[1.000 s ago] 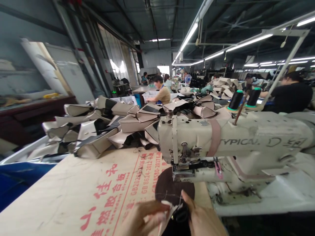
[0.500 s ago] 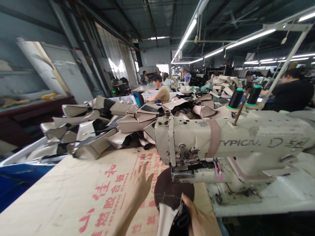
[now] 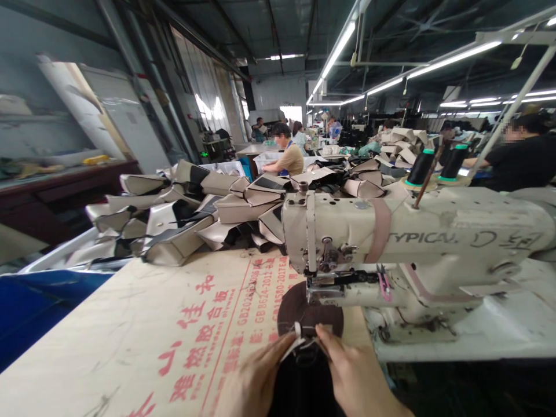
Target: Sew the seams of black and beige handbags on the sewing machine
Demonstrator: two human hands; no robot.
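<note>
A round dark brown panel lies on the plywood tabletop, just under the presser foot of a beige industrial sewing machine head. Its lower part runs down out of sight as dark material. My left hand pinches a narrow white strip at the panel's near edge. My right hand has its fingertips closed on the dark panel, close to that strip. Thin threads cross the area between my fingers, and the exact grip is partly hidden.
Heaped beige and black bag panels fill the area behind the tabletop. Black thread cones stand on the machine's right. Blue material lies at left. Co-workers sit at the back and right.
My left hand has come down from its raised, open position beside the machine and now pinches the white strip. Both hands are closer together over the panel, and the view has tilted slightly.
</note>
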